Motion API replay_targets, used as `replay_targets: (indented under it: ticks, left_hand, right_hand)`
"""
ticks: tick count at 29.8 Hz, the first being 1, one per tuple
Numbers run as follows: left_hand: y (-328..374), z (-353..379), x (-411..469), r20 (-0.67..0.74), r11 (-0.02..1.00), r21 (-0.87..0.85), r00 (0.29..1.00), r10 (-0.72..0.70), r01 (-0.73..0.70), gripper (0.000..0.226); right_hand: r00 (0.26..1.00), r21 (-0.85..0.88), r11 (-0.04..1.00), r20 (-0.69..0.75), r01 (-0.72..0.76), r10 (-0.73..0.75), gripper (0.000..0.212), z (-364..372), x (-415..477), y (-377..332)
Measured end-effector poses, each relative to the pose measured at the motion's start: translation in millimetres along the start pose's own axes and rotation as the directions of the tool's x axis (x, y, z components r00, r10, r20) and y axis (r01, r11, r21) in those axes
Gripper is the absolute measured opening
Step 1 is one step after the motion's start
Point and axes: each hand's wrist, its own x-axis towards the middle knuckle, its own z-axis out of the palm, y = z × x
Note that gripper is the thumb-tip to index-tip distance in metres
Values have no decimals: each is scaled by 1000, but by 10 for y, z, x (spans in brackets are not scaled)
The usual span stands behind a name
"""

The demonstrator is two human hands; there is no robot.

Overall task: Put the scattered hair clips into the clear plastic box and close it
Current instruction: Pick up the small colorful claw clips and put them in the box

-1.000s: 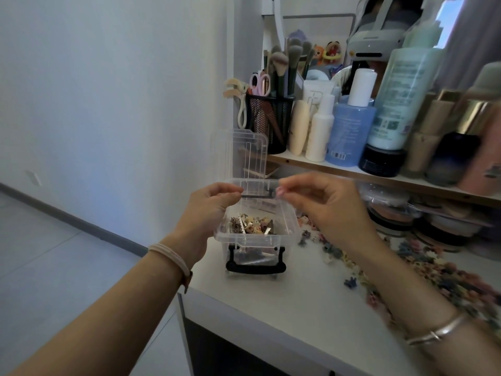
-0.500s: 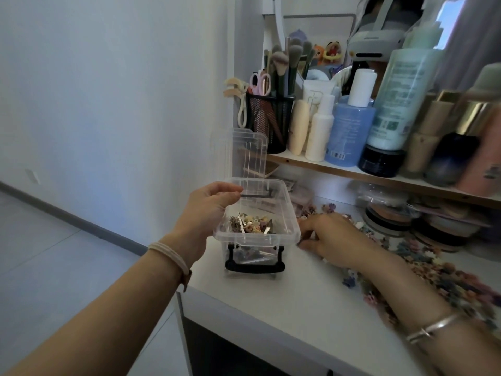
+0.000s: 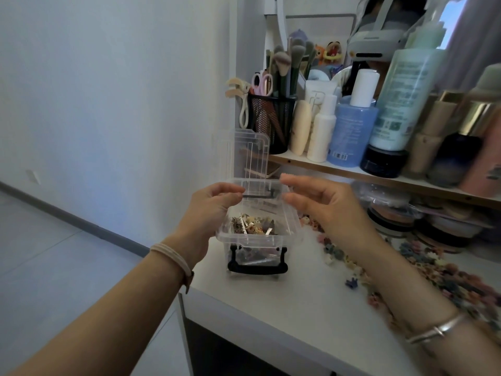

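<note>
Head cam: white desk (image 3: pixel 284 316) against a pale wall, cluttered shelf (image 3: pixel 379 176) at 1 o'clock. Clear plastic box (image 3: pixel 257 234) sits center, lid up. Left hand (image 3: pixel 208 210) pinches its rim; right hand (image 3: pixel 325 207) hovers half-curled, can't tell if it holds anything. Hair clips (image 3: pixel 444 275) at 4 o'clock look blurry.

One clear plastic box (image 3: pixel 257 237) stands at the near left corner of the white table (image 3: pixel 284 316), with one raised lid (image 3: pixel 240 156) and one black handle (image 3: pixel 257 268) on its front, and two hands are at it: the left hand (image 3: pixel 208 213) and the right hand (image 3: pixel 325 207). The hair clips inside the box (image 3: pixel 253 226) and the hair clips scattered on the table (image 3: pixel 447 275) to the right of the box are each too many and too blurred to count. Behind the box, the shelf (image 3: pixel 379 177) carries one black mesh cup (image 3: pixel 271 120) with several brushes, one pair of pink scissors (image 3: pixel 261 82), one blue bottle (image 3: pixel 349 131) and one tall pale green bottle (image 3: pixel 404 99).
</note>
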Motion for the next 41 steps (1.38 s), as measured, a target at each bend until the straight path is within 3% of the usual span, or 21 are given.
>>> replay_targets:
  ticks: [2, 4, 7, 10, 16, 20, 22, 27, 33, 35, 37, 39, 41]
  left_hand:
    - [-6, -3, 4, 1, 1000, 2, 1000, 0, 0, 17]
    - [-6, -1, 2, 0, 1000, 1, 1000, 2, -2, 17]
    - [-3, 3, 1, 3, 1000, -1, 1000, 1, -1, 17]
    - [-2, -2, -1, 6, 1000, -4, 1000, -2, 2, 17]
    - [-5, -6, -7, 11, 1000, -3, 1000, 1, -1, 18]
    - [-9, -7, -4, 5, 1000, 2, 1000, 3, -3, 18]
    - [-10, -5, -3, 4, 1000, 6, 1000, 7, -7, 18]
    - [-9, -3, 1, 2, 1000, 5, 1000, 8, -8, 18]
    - [-12, -6, 1, 3, 1000, 5, 1000, 5, -5, 19]
    - [-18, -6, 6, 6, 1000, 3, 1000, 4, -4, 19]
    - [-19, -8, 13, 7, 1000, 2, 1000, 4, -4, 19]
    - [-17, -6, 16, 4, 1000, -2, 1000, 3, -3, 19]
    - [-15, -2, 12, -1, 1000, -7, 1000, 3, -3, 18]
  right_hand:
    - [993, -93, 994, -113, -55, 44, 23, -86, 23, 95]
    - [984, -342, 931, -159, -130, 78, 24, -157, 60, 249]
    - [981, -659, 737, -3, -148, 195, 27, -200, 93, 529]
    - [966, -780, 625, 147, -20, 214, 31, -199, 76, 652]
    - [976, -866, 474, 211, 160, 56, 21, -219, 106, 670]
    - [992, -867, 491, 122, 87, 39, 28, -210, 104, 627]
    - [987, -867, 491, 143, 87, 78, 33, -206, 98, 646]
    - [963, -818, 551, 254, 164, 90, 16, -201, 69, 626]
    - [974, -818, 566, 198, 101, 112, 21, -209, 86, 607]
    - [999, -689, 724, 13, 34, -34, 21, -186, 83, 474]
    - [980, -411, 910, -159, 48, -124, 17, -138, 64, 279]
    - [990, -235, 969, -99, 74, -100, 19, -99, 42, 119]
    - [998, -239, 970, 30, 53, -47, 28, -96, 51, 91]
